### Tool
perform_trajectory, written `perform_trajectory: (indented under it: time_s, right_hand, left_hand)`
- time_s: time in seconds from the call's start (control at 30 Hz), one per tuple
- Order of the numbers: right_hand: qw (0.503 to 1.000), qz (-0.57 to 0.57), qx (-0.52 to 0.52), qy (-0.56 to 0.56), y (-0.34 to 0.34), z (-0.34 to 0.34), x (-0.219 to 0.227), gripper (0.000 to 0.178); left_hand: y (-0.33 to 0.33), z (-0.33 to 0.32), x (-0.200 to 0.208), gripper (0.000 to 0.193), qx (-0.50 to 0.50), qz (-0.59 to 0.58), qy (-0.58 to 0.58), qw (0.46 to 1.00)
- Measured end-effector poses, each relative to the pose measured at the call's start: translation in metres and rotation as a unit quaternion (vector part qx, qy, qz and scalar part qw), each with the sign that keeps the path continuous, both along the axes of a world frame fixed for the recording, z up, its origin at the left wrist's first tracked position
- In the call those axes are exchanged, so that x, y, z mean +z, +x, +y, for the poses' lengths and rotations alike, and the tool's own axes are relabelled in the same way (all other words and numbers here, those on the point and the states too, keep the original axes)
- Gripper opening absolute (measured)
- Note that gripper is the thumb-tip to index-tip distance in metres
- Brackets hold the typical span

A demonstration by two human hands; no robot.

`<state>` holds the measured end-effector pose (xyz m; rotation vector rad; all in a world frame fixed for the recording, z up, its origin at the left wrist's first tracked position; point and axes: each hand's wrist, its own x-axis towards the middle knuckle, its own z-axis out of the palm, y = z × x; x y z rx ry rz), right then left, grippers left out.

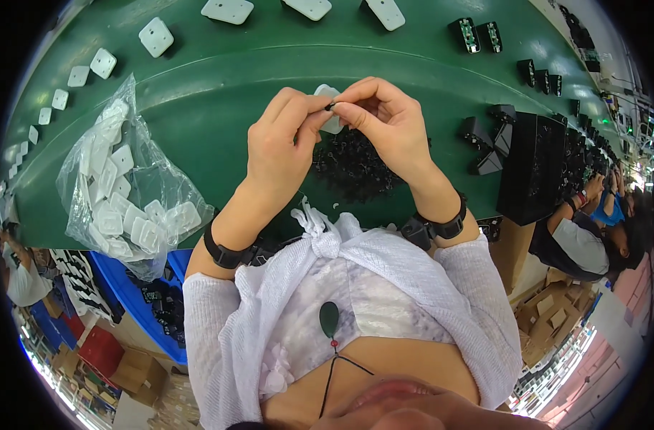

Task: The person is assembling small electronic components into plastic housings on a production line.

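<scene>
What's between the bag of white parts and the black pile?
In the head view, the left forearm and left hand come between the bag and the pile, with green table showing on the bag's side.

Smooth plastic and soft white cloth around your glossy green table [219, 82].
You face matt white plastic covers [156, 37], a clear plastic bag [165, 170], crinkled and shiny, and a rough-looking heap of fine black pieces [359, 170]; your shawl [237, 351] is textured knit cloth, your pendant [329, 319] polished dark green, the blue tub [120, 287] smooth plastic, the boxes [554, 308] matt brown cardboard.
</scene>
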<state>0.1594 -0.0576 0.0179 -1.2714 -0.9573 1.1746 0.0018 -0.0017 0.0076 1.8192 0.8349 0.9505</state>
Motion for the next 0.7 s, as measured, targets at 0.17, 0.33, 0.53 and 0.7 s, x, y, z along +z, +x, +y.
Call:
perform_trajectory:
  time_s: [0.17, 0.33, 0.53, 0.7]
  right_hand:
    - [0.977, -0.202, 0.003, 0.063, 0.002, 0.000, -0.001, 0.007]
    - [0.961, -0.265, -0.029, 0.070, -0.003, -0.002, -0.001, 0.005]
    - [0.979, -0.198, -0.031, 0.043, -0.011, -0.001, -0.008, 0.007]
    - [0.996, -0.077, -0.036, -0.017, -0.016, 0.000, -0.012, 0.009]
  left_hand:
    - [-0.001, -0.001, -0.004, 0.014, -0.017, -0.029, -0.061, 0.998]
    - [0.003, -0.002, -0.010, 0.014, 0.004, -0.166, -0.256, 0.953]
    - [-0.003, -0.003, -0.016, 0.007, -0.027, -0.204, -0.233, 0.950]
    - [-0.002, -0.005, -0.014, 0.004, -0.012, -0.144, -0.134, 0.980]
